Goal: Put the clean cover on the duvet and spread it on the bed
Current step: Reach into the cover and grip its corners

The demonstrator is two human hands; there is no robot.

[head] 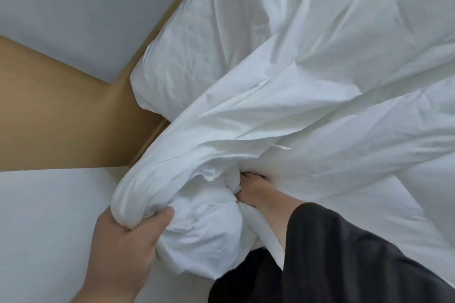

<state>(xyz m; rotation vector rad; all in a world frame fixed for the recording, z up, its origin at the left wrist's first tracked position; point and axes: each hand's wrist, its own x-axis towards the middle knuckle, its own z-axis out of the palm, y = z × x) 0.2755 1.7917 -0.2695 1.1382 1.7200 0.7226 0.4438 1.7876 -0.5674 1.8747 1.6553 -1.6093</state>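
- Black sleeve (344, 253) covers the right forearm, which reaches forward into the bunched corner of the white cover (197, 224).
- Right hand (253, 189) is sunk among the folds, fingers curled into the cloth.
- Left hand (128, 241), left of that bunch, clenches a thick roll of cover, thumb on top.
- Beyond the bunch, the duvet (320, 56) lies rumpled over the bed.
- Tan wood frame (61, 115) runs left of it.

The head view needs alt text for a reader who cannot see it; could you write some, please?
The left hand grips a bunched corner of the white duvet cover while the right hand pushes into its folds. The rest lies rumpled across the bed.
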